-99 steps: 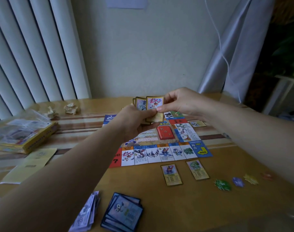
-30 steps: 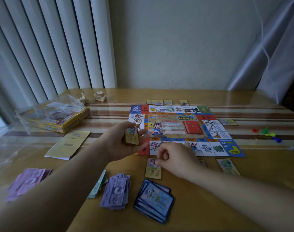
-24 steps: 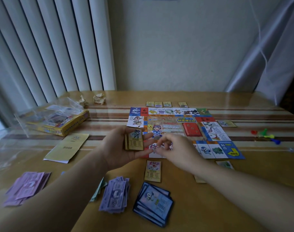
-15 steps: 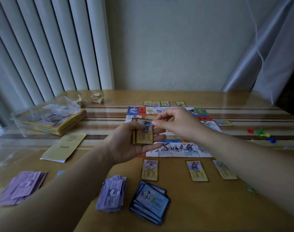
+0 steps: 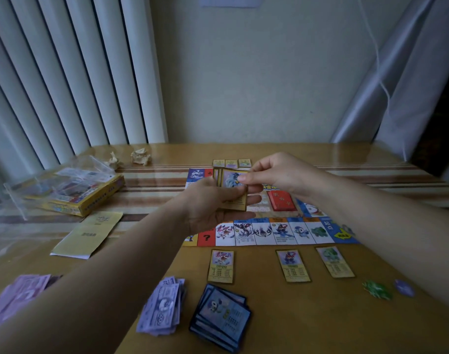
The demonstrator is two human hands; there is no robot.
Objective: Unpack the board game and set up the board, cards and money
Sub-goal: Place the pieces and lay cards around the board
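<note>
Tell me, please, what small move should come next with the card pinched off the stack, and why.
Probably lift the top card clear with the right hand and lay it beside its matching square on the board. The left hand holds the stack, three cards already lie along the near edge, and a gap shows between two of them.

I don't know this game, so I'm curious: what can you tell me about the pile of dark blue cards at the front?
The pile of dark blue cards lies flat on the wooden table, on the person's side of the board. They look like thin printed card: navy borders, paler blue faces; the top one shows a small cartoon creature and blurred, unreadable print. The pile is untidy, corners sticking out unevenly. Nothing rests on it or grips it. Purple paper money lies close on its left.
</note>
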